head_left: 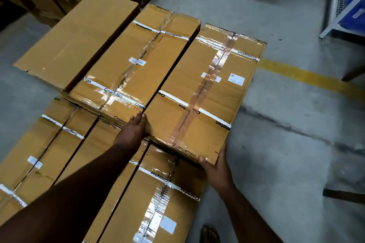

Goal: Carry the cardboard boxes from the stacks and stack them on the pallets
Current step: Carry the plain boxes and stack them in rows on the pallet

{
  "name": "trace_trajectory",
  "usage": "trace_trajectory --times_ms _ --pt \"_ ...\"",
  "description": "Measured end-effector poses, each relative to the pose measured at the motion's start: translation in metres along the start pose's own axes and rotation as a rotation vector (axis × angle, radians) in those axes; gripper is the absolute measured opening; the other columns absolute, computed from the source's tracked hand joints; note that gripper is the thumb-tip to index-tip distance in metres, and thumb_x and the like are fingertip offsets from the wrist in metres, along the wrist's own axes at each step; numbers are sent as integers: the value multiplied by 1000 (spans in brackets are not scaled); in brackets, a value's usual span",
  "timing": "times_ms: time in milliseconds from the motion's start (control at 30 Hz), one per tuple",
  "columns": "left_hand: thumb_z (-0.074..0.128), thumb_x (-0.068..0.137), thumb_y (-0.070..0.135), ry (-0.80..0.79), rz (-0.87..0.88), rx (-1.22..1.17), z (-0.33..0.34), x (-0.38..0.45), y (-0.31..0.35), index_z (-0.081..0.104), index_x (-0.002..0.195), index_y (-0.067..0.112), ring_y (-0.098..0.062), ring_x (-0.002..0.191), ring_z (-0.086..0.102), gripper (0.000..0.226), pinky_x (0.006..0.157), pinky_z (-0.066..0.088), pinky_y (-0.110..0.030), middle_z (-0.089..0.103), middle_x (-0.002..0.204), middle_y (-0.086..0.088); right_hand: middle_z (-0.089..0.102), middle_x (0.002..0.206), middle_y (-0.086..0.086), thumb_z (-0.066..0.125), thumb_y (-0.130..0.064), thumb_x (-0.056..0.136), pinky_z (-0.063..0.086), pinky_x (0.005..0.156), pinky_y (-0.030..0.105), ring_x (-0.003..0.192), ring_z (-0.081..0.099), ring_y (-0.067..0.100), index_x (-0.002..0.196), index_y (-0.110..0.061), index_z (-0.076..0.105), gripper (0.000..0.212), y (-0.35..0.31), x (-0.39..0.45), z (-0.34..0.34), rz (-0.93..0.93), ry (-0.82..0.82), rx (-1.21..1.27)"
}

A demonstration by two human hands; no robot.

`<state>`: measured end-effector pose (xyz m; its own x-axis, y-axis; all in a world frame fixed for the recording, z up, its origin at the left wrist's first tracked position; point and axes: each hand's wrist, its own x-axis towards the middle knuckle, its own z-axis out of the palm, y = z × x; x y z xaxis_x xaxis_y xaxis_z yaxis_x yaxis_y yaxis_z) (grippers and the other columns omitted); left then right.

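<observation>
Placement step in hand: the taped box [205,92] lies on the upper layer, just right of the middle box [136,61]. The left hand [132,130] lies flat-fingered against its near-left corner; the right hand [217,169] grips the near-right corner, apparently curled underneath. Next, I judge, nudge it flush.

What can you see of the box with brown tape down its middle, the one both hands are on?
The brown-taped box is long, flat tan cardboard, sealed lengthwise with brown tape, crossed by two white Crompton straps, with two white labels on top. It lies on lower boxes, rightmost of its row, beside the clear-taped box. The left hand presses its near left edge; the right hand grips its near right corner.
</observation>
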<state>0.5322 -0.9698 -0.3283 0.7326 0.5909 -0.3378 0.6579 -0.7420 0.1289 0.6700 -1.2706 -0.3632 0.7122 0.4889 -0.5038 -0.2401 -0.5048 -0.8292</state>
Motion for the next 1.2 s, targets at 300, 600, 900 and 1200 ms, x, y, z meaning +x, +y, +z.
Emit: trace_trajectory --times_ms 300,600,900,1200 --pt "58 89 3 26 -68 -52 -7 -38 41 14 161 -5 -44 155 13 85 129 14 -49 11 168 -27 22 173 0 77 -44 83 32 123 36 154 33 20 168 -24 -1 117 -4 -21 -25 -81 -108 -343" --pt "64 92 6 100 14 -565 -28 -200 107 51 148 2 -31 143 48 57 117 29 -27 52 152 -16 57 150 -4 67 -18 100 41 112 21 140 52 11 150 -17 54 52 -78 -155 -27 -246 -130 -373" --pt "62 95 9 383 -157 -813 -95 -369 17 69 130 12 -26 121 66 36 103 47 -30 71 129 -7 75 112 -12 63 -23 100 58 96 39 107 69 5 117 -27 76 21 -166 -302 57 -439 -162 -311" --pt "62 99 17 434 -211 -726 -96 -602 -182 74 122 22 -17 107 71 26 83 46 -20 76 118 4 79 107 -6 64 -24 95 59 94 38 104 73 13 112 -20 78 22 -187 -508 254 -457 -274 -198"
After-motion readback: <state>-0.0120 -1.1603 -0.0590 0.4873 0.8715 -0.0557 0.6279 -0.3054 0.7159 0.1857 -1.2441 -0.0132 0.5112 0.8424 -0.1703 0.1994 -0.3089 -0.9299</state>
